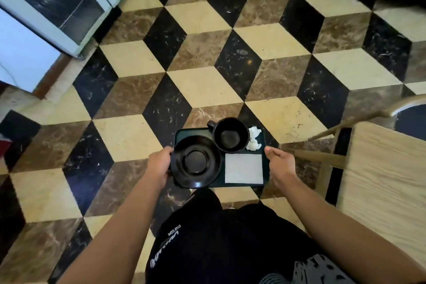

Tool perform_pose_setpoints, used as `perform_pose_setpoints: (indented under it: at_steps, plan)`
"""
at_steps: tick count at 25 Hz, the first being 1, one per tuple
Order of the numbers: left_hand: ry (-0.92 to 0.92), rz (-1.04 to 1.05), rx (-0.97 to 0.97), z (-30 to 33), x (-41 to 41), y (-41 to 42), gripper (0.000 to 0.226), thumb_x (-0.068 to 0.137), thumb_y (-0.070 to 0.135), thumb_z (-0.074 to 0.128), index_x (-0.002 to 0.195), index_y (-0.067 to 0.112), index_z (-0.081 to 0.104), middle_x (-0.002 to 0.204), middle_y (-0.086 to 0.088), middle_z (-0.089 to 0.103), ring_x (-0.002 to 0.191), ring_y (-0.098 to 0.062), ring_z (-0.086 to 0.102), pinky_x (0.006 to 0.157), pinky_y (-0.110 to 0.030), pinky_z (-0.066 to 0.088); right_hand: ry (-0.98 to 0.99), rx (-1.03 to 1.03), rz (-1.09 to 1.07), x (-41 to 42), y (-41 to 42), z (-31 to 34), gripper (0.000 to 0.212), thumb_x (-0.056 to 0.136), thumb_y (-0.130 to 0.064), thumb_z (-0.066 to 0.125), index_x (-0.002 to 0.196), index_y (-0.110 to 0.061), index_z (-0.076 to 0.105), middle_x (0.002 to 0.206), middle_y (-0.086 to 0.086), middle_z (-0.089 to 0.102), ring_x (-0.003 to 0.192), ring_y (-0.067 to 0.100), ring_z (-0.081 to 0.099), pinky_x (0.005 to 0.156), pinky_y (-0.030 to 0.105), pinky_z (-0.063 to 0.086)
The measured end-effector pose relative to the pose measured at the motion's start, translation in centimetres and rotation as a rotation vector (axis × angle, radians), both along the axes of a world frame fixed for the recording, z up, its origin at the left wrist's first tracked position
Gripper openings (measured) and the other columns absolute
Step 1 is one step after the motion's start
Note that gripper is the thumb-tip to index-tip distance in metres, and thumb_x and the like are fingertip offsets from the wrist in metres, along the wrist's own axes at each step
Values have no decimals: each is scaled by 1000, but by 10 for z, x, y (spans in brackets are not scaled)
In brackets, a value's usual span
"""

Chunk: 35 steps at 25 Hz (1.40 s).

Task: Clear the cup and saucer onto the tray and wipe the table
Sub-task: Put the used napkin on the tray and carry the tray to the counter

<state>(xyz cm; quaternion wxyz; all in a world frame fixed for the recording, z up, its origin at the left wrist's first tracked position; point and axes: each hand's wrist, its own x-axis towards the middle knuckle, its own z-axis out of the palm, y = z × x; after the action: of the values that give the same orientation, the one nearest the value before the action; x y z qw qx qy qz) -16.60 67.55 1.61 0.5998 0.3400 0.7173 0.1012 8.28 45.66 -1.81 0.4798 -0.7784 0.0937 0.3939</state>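
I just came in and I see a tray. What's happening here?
A person is carrying a dark tray over the tiled floor, left hand on one side and right hand on the other. On it sit a black saucer, an empty black cup beside it, a flat white napkin and a crumpled tissue. So the dishes are already cleared.

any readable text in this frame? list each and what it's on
White print on the person's black shirt: upside down in the head view and blurred, not readable.
Black ceramic cup, black round saucer, dark rectangular tray, white square napkin: no text.
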Motion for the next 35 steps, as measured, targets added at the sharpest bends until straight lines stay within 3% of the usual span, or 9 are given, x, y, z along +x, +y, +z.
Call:
perform_pose_setpoints:
  at_steps: [6,9,11,16,20,23,27,32,35]
  plan:
    - [-44,-205,-29,-1,126,134,12,87,19,65,87,8,69,77,-12,69,72,-30,64,57,-34,50,-46,-17,-244,72,79,10,15,99,-22,70,104,-13,80,72,-18,75,82,13,73,69,24,60]
    - [-71,-325,-23,8,198,188,11,85,20,65,82,10,69,75,-10,71,68,-26,64,53,-28,49,-22,9,-377,108,113,18,15,99,-20,70,90,-15,81,83,-3,81,91,25,76,89,43,62]
    - [-56,-393,-24,12,243,213,11,85,20,65,80,10,67,72,-10,69,66,-25,63,50,-27,46,-27,10,-460,134,130,21,14,98,-20,70,101,-11,81,97,5,81,96,28,76,92,47,61]
    - [-47,-541,-37,8,358,260,13,87,18,61,78,9,65,71,-11,65,71,-30,61,62,-37,48,-59,14,-555,219,162,16,15,99,-22,69,88,-22,80,76,-11,80,66,5,76,53,20,59]
    - [-46,-612,-49,3,457,281,15,89,22,59,84,11,68,71,-6,72,74,-29,67,63,-37,55,-60,17,-552,302,179,8,33,101,-23,66,73,-30,80,76,-13,79,77,6,75,70,25,59]
    - [-25,-640,-33,7,536,293,17,92,24,58,89,12,69,81,-8,74,80,-30,69,65,-38,55,-42,65,-511,378,190,12,44,103,-21,62,68,-39,81,74,-17,78,68,-3,73,60,17,58]
    - [-33,-731,-27,20,634,313,19,92,27,57,86,14,70,73,-4,74,78,-29,69,64,-37,55,-75,72,-576,473,206,30,20,102,-19,65,92,-23,81,81,-11,79,72,2,73,53,11,53]
    - [-50,-708,3,24,760,344,14,86,26,62,81,14,66,75,-10,68,73,-26,64,68,-39,49,-52,56,-626,593,238,41,16,103,-23,64,104,-17,79,99,2,78,93,22,74,82,38,62]
    - [-44,-708,11,16,841,373,12,85,22,63,81,10,66,69,-10,67,71,-27,62,68,-40,47,-64,41,-677,665,264,36,17,102,-24,65,92,-22,79,86,0,81,85,24,77,76,45,65]
